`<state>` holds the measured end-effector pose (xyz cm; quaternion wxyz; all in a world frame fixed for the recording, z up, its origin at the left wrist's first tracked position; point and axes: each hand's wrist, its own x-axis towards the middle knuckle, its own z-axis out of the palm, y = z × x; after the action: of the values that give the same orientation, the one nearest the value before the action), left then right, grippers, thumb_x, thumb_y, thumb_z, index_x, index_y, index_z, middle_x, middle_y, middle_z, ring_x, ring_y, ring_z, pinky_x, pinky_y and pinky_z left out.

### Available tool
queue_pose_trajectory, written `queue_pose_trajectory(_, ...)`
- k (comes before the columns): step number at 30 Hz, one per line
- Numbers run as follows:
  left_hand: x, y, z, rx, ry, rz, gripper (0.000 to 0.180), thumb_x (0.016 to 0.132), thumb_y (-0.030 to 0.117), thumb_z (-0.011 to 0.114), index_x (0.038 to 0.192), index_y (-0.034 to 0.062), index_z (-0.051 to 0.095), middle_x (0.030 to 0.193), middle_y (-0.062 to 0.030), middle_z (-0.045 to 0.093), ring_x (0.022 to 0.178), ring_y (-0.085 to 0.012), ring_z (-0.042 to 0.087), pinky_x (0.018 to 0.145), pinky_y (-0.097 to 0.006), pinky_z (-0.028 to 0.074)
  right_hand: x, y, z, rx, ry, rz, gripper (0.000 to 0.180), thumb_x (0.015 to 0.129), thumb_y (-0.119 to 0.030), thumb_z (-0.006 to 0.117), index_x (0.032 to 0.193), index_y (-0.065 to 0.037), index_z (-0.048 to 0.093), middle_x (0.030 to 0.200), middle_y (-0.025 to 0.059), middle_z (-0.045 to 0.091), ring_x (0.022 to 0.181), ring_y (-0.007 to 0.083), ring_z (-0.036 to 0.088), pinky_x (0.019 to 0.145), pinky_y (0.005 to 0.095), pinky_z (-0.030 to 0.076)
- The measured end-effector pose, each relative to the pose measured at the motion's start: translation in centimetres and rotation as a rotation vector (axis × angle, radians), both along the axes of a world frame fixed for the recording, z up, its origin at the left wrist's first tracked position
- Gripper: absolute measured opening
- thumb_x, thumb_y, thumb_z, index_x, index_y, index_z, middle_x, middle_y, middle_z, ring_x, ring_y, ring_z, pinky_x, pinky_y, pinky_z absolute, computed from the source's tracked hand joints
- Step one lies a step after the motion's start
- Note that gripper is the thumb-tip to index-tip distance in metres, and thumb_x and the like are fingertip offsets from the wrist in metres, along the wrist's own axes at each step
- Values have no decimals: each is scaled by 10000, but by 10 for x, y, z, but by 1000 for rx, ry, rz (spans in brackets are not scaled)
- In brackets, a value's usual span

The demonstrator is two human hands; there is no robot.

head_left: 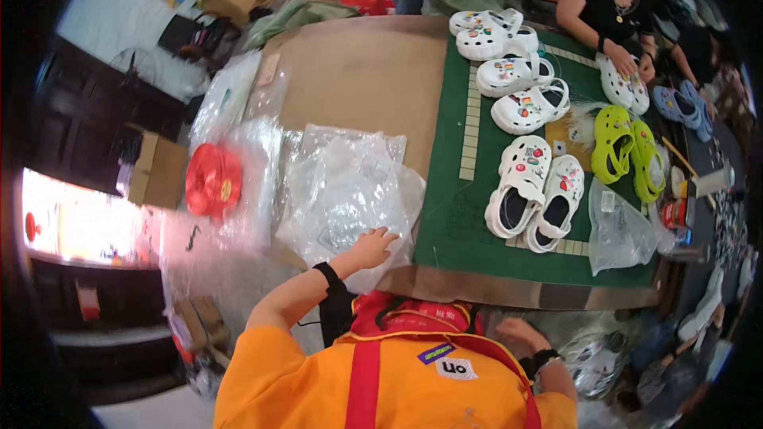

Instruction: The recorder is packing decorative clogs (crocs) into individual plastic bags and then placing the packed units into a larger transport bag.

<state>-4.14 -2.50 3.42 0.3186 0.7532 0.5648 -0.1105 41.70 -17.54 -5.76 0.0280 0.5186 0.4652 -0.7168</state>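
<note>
My left hand point(373, 248) rests with fingers stretched out on the near edge of a pile of clear plastic bags point(342, 183), holding nothing I can see. Past the table's front edge, low and close to my body, is my right hand point(520, 334); its fingers are too blurred to read. On the green mat point(449, 222) to the right stand several white clogs point(518, 187) decorated with small charms. A pair of lime-green clogs point(612, 145) sits farther right, and a loose clear plastic bag point(621, 230) lies near the mat's front right corner.
Rows of pale tiles point(470, 131) lie on the mat. Across the table a person point(608, 8) handles white clogs point(624, 83), with blue clogs point(679, 107) alongside. A red roll point(213, 180) sits on plastic sheeting at left, near a cardboard box point(157, 171). Brown board point(358, 71) covers the far left tabletop.
</note>
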Motion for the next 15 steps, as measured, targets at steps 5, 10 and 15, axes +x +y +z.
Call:
queue_pose_trajectory(5,-35,39,-26,235,19,-105,551,735,176,592,1255,169,411,1305,-210,331,1181,-399,345,933,-511,327,-67,-89,-44,89,-195,10,302,791,-221,523,998,-8,584,897,72,635,783,169,599,613,294,488)
queue_pose_trajectory(10,-48,46,-34,281,135,-274,731,751,383,613,1363,176,272,1423,-226,106,1302,-414,104,991,-593,134,-121,-262,-255,258,-358,-167,286,676,-133,574,945,-43,610,857,46,646,796,194,609,710,327,494)
queue_pose_trajectory(15,-109,30,-34,340,161,-9,861,729,510,595,1391,142,185,1431,-235,18,1308,-429,17,972,-630,56,-226,-255,-289,72,-591,-130,478,700,-251,669,1145,-139,534,1032,154,603,877,210,597,823,355,477)
